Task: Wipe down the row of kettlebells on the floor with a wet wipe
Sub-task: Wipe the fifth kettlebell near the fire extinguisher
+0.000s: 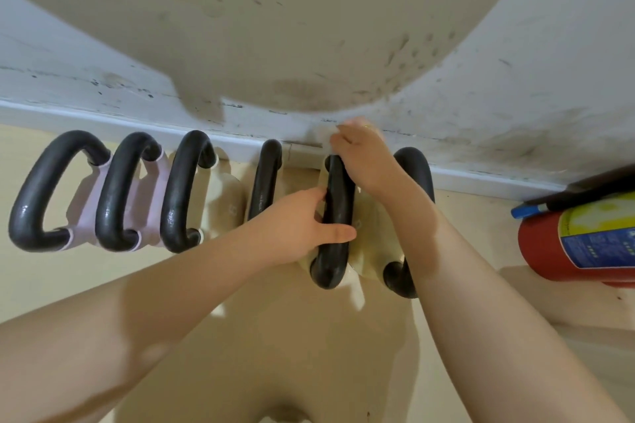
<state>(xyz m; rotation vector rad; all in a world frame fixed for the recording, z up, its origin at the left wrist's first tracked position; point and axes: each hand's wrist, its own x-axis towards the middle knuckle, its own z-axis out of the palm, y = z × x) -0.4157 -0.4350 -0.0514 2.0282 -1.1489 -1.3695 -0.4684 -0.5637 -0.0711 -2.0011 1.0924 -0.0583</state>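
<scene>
Looking straight down on a row of six kettlebells lined up along the skirting board, black handles arching upward, and the action is on the fifth one from the left, just past centre toward three o'clock. The left hand reaches in from seven o'clock and lies against the near side of that fifth handle, fingers fairly straight and pressed along the bar, thumb underneath; that looks like a steadying hold, so the bell stays put while the other hand works. The right hand comes in from five o'clock and is curled over the far end of the same handle, up at twelve o'clock of the bell near the wall, fingers bunched as if pinching something. A pale scrap shows at the fingertips, likely the wet wipe, though it blends into the white wall and I can't be sure of its edges. The three left-hand handles gleam with a wet shine, so I'd judge those done, with the sixth bell at three o'clock still to come. A red fire extinguisher lies on the floor at far right, well apart from the work.
</scene>
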